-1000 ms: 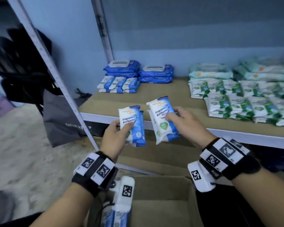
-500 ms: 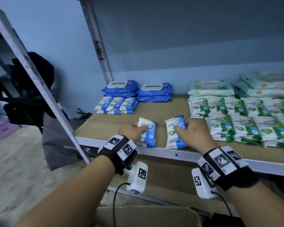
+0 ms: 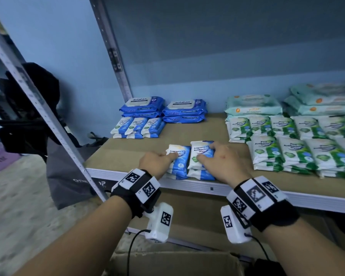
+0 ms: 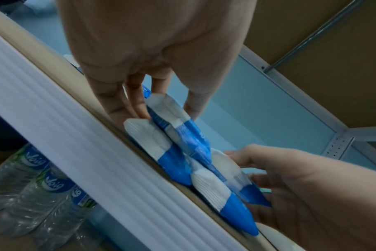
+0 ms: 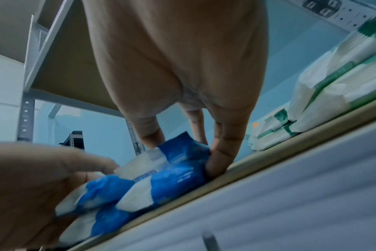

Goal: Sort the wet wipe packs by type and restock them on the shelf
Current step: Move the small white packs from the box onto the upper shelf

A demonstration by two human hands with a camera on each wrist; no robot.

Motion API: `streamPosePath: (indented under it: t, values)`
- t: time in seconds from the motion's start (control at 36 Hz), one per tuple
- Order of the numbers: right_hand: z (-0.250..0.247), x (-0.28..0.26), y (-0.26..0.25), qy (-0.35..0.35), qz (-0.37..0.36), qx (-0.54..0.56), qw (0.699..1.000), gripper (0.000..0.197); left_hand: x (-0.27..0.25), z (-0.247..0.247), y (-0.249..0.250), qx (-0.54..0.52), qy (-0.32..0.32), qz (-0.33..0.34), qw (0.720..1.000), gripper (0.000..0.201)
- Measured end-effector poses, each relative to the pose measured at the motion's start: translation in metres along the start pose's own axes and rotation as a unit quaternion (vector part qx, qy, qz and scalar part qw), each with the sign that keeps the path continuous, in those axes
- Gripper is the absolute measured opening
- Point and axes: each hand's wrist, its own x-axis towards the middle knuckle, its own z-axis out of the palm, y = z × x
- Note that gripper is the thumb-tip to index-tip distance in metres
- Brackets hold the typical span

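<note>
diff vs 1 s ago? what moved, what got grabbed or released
Both hands carried their small blue-and-white wipe packs from mid-air down and forward onto the brown shelf board. The left hand now holds the left pair, the right hand the right pair, side by side near the front edge. Nothing released. Blue stacks behind and green packs unchanged.

Two hands are on the shelf (image 3: 127,154), the left hand (image 3: 155,162) and the right hand (image 3: 221,164); under them lie two short stacks of small blue-and-white packs (image 3: 179,162), two packs each, four in all; far left sit two stacks of large blue antabax packs (image 3: 184,110), the left one of at least two and the right one of three; near them three small blue stacks (image 3: 137,126), two high; on the right, green packs (image 3: 267,150) in two rows, cut off by the frame's edge, so uncountable; bottles (image 4: 43,180) below, at least three.
</note>
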Motion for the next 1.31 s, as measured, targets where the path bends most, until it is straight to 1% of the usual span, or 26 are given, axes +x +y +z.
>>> streamPosePath:
  t: [0.17,0.19,0.22,0.25,0.31,0.36,0.39,0.44,0.47,0.53,0.56,0.61,0.67,0.72,0.78,0.89,0.97,1.03,1.19,1.31]
  values:
    - [0.005,0.000,-0.001,-0.008,-0.019,0.003,1.000,0.050,-0.006,-0.001,0.002,-0.005,-0.030,-0.002,1.000,0.037]
    - [0.003,0.000,-0.001,-0.014,-0.023,0.002,1.000,0.051,-0.007,-0.002,0.002,-0.006,-0.030,-0.001,1.000,0.044]
    - [0.001,0.001,-0.001,-0.020,-0.026,0.000,0.999,0.053,-0.008,-0.003,0.002,-0.008,-0.028,-0.002,1.000,0.058]
    - [-0.001,0.001,-0.001,-0.027,-0.027,-0.005,0.999,0.053,-0.009,-0.005,0.003,-0.010,-0.023,-0.001,1.000,0.064]
    - [-0.002,0.001,0.001,-0.033,-0.022,-0.011,0.999,0.056,-0.013,-0.008,0.004,0.012,-0.007,0.020,1.000,0.052]
    - [-0.002,0.000,0.003,-0.018,-0.024,-0.024,0.999,0.061,-0.016,-0.011,0.004,0.073,0.006,0.071,0.995,0.035]
    - [-0.003,-0.001,0.004,-0.002,-0.036,-0.031,0.999,0.060,-0.019,-0.013,0.004,0.114,0.012,0.110,0.987,0.031]
    - [-0.006,-0.004,0.004,0.026,-0.086,-0.037,0.995,0.052,-0.024,-0.017,0.003,0.160,0.016,0.193,0.968,0.035]
    - [-0.008,-0.006,0.004,0.029,-0.114,-0.042,0.992,0.048,-0.027,-0.020,0.004,0.167,0.001,0.229,0.959,0.038]
    - [-0.009,-0.008,0.005,0.020,-0.153,-0.065,0.986,0.046,-0.029,-0.024,0.004,0.200,-0.051,0.288,0.935,0.044]
    - [-0.009,-0.010,0.006,0.011,-0.165,-0.077,0.983,0.047,-0.030,-0.025,0.004,0.231,-0.075,0.309,0.919,0.047]
    - [-0.008,-0.013,0.009,-0.013,-0.181,-0.106,0.978,0.053,-0.031,-0.025,0.003,0.293,-0.101,0.338,0.889,0.053]
    - [-0.008,-0.018,0.012,-0.039,-0.197,-0.176,0.964,0.058,-0.031,-0.025,0.001,0.328,-0.102,0.360,0.867,0.054]
    - [-0.007,-0.022,0.015,-0.047,-0.209,-0.230,0.949,0.061,-0.029,-0.024,0.000,0.351,-0.093,0.377,0.852,0.053]
    - [-0.005,-0.023,0.018,-0.039,-0.213,-0.240,0.946,0.061,-0.028,-0.025,0.000,0.355,-0.080,0.383,0.849,0.050]
    - [-0.002,-0.021,0.016,-0.030,-0.203,-0.225,0.952,0.054,-0.028,-0.025,0.002,0.360,-0.062,0.368,0.855,0.044]
    - [-0.002,-0.017,0.009,-0.040,-0.187,-0.208,0.959,0.048,-0.026,-0.025,0.005,0.373,-0.060,0.352,0.856,0.042]
    - [-0.002,-0.009,0.003,-0.052,-0.185,-0.216,0.957,0.041,-0.021,-0.024,0.009,0.378,-0.062,0.345,0.857,0.041]
    - [0.007,0.022,-0.015,-0.065,-0.174,-0.248,0.951,0.022,0.006,-0.023,0.017,0.366,-0.049,0.296,0.881,0.037]
    - [0.015,0.046,-0.028,-0.075,-0.177,-0.272,0.943,0.020,0.030,-0.020,0.021,0.364,-0.063,0.259,0.892,0.037]
